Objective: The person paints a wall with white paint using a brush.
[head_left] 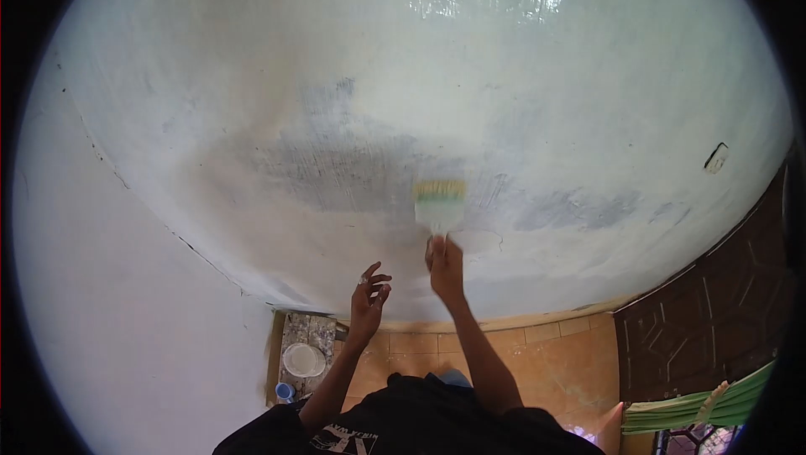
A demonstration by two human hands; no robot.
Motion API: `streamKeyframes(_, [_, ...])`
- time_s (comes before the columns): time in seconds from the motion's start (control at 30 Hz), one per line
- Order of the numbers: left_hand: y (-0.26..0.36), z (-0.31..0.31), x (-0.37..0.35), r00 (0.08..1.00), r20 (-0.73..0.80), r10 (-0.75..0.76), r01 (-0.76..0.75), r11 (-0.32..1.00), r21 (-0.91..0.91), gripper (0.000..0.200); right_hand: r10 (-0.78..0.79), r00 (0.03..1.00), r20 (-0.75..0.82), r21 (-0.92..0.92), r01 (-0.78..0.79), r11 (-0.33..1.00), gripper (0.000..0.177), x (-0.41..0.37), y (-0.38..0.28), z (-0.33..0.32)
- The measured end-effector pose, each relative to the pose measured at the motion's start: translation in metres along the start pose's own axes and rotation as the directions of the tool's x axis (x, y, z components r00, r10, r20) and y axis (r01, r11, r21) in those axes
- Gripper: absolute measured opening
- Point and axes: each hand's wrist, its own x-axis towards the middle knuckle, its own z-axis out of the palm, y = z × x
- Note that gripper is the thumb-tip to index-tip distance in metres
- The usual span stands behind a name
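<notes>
My right hand (446, 266) is wrapped round the handle of a wide paintbrush (439, 211), its bristles pointing up against the wall (537, 102). Yellow and green show along the brush head, which is slightly smeared by motion. Around the brush the wall carries whitish paint with grey, streaky patches, and wet shine shows near the top. My left hand (368, 297) is raised to the left of the brush, fingers apart and holding nothing, with a ring on one finger.
A paint-spattered wooden bench (295, 329) at lower left bears a white tub (304, 360) and a blue cup (285, 391). Orange tiles (537, 363) cover the floor. At right are a dark carved door (705, 304), a green curtain (697, 411) and a wall switch plate (716, 158).
</notes>
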Motion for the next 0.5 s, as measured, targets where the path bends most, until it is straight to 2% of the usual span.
streamKeyframes(0.03, [0.001, 0.001, -0.002, 1.0, -0.012, -0.002, 0.002, 1.0, -0.011, 0.035, -0.002, 1.0, 0.004, -0.022, 0.002, 1.0, 0.046, -0.019, 0.02, -0.001])
streamKeyframes(0.07, [0.001, 0.001, -0.005, 1.0, -0.03, -0.007, 0.006, 1.0, -0.025, 0.032, 0.175, 0.984, 0.006, -0.045, -0.175, 0.984, 0.046, -0.041, 0.035, -0.004])
streamKeyframes(0.1, [0.0, 0.001, -0.011, 0.999, -0.042, -0.019, 0.019, 1.0, -0.022, 0.037, 0.265, 0.964, -0.011, -0.042, -0.265, 0.963, 0.046, -0.062, 0.052, -0.006])
streamKeyframes(0.17, [0.002, 0.0, -0.012, 0.997, -0.068, -0.027, 0.026, 1.0, -0.016, 0.051, 0.256, 0.966, 0.028, 0.045, -0.257, 0.965, 0.045, -0.061, 0.028, 0.004])
streamKeyframes(0.2, [0.005, 0.0, -0.012, 0.997, -0.08, -0.022, 0.021, 1.0, -0.002, 0.052, 0.258, 0.965, 0.048, 0.087, -0.261, 0.961, 0.045, -0.063, 0.011, 0.005])
streamKeyframes(0.23, [0.008, 0.0, -0.014, 0.996, -0.091, -0.024, 0.026, 1.0, 0.013, 0.052, 0.168, 0.983, 0.072, 0.009, -0.169, 0.986, 0.044, -0.046, -0.006, 0.007])
streamKeyframes(0.33, [0.015, 0.003, -0.019, 0.994, -0.112, -0.02, 0.026, 0.999, 0.045, 0.054, 0.051, 0.993, 0.103, -0.003, -0.051, 0.999, 0.044, 0.006, -0.052, 0.017])
streamKeyframes(0.43, [0.011, 0.006, -0.022, 0.992, -0.129, -0.012, 0.015, 1.0, 0.017, 0.054, -0.05, 0.998, 0.04, -0.047, 0.052, 0.998, 0.044, 0.023, -0.039, 0.024])
streamKeyframes(0.5, [0.007, 0.003, -0.032, 0.988, -0.151, -0.022, 0.022, 1.0, -0.002, 0.051, 0.091, 0.993, 0.078, -0.083, -0.085, 0.993, 0.044, -0.019, 0.022, 0.012])
